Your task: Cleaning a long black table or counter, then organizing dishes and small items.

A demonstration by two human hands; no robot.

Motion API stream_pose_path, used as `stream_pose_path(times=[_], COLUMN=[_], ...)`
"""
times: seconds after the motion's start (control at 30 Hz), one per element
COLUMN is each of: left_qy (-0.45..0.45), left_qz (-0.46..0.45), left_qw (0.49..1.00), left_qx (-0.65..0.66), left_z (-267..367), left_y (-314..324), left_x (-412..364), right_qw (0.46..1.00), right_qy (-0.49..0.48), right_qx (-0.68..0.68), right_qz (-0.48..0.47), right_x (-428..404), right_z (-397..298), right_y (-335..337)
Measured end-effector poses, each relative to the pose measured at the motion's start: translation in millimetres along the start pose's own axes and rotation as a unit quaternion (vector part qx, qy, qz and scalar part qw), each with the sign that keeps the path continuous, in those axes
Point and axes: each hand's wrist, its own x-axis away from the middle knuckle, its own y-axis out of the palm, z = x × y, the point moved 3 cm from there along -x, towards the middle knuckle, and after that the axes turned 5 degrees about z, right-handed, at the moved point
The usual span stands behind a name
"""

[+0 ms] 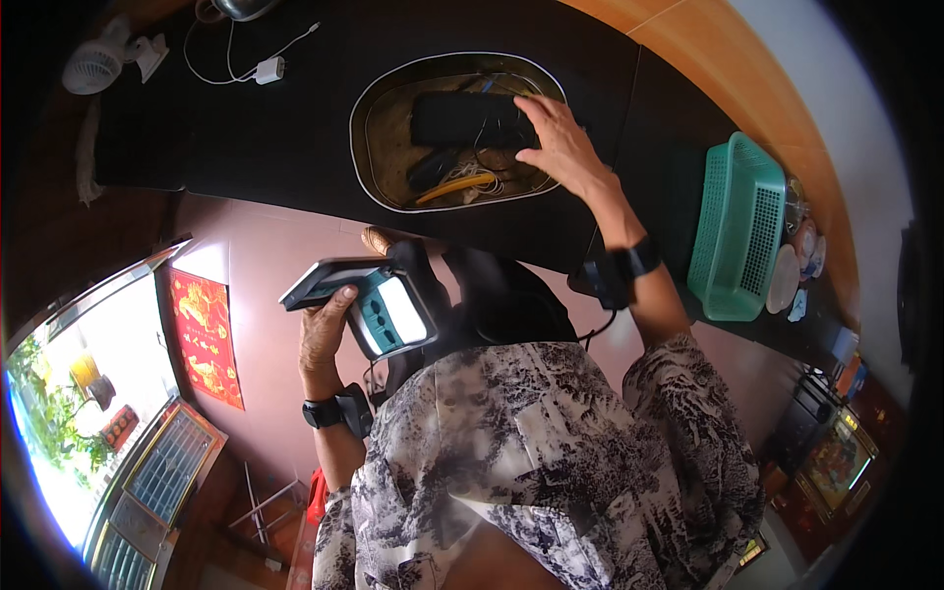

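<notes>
My left hand (327, 324) holds an opened hinged case (380, 313) by its edge, with the thumb on its inner side. The case has a dark shell, a teal lining with a row of small dark oval marks, and a bright white panel inside. Over the right side of an oval metal tin (359, 158) hovers my right hand (564, 144), its fingers spread and nothing visible between them. Its fingertips are close to a black rectangular object (461, 119) in the tin; contact cannot be made out. A yellow strip (457, 187), coiled pale cable (488, 177) and thin dark wires also lie there.
The tin stands on a black table (280, 140). At the left are a small white fan (96, 66) and a white charger plug (269, 71) with cable. A green plastic basket (737, 228) stands at the right, with several small containers (783, 279) beside it.
</notes>
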Motion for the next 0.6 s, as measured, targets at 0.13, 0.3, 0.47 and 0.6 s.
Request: stream_pose_path(times=[0.13, 0.3, 0.47, 0.6], left_qy=[-0.028, -0.018, 0.024, -0.001], left_qz=[0.021, -0.044, -0.115, -0.052], left_qw=[0.999, 0.993, 0.981, 0.99], left_qx=[0.024, -0.104, -0.153, -0.13], left_z=[-1, 8, 16, 6], left_y=[-1, 12, 19, 13], left_x=[2, -1, -8, -10], right_qw=[0.995, 0.991, 0.993, 0.993], right_qy=[-0.046, -0.047, -0.09, -0.044], right_qx=[0.084, 0.118, 0.028, -0.035], right_qz=[0.002, -0.031, 0.066, 0.102], right_x=[-26, -40, -47, -34], right_z=[30, 14, -20, -16], right_y=[30, 35, -16, -63])
